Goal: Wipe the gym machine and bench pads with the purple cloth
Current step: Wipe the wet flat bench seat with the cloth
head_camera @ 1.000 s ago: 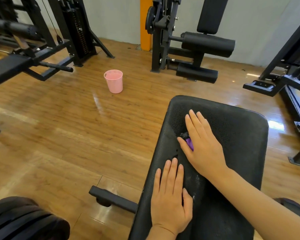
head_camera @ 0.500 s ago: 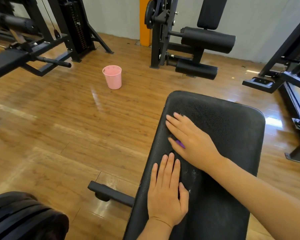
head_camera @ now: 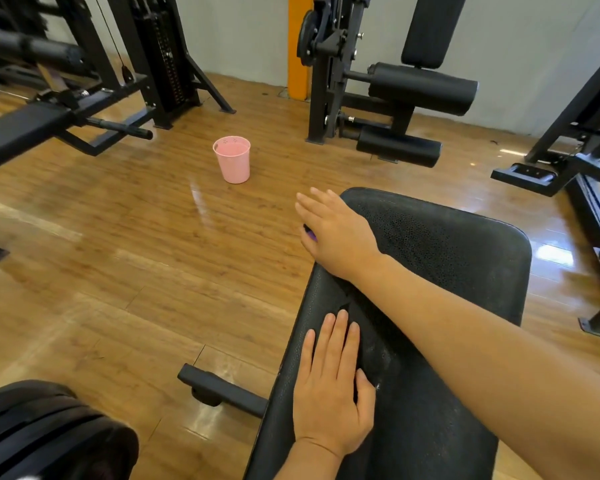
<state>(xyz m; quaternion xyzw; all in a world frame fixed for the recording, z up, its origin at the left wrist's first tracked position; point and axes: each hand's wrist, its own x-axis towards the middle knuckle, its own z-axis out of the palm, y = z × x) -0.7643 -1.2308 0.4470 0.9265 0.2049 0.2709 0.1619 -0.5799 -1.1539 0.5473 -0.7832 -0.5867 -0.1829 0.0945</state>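
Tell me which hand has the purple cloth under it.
The right hand, at the bench pad's far left edge; purple cloth peeks out beneath it. The left hand lies flat on bare pad.

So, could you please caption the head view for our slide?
Right hand sweeps purple cloth over bench pad edge; left hand rests flat.

Two bare forearms, no sleeves, watch or rings in view; left hand (head_camera: pixel 331 389) and right hand (head_camera: pixel 336 233) ungloved, with short, unpainted fingernails.
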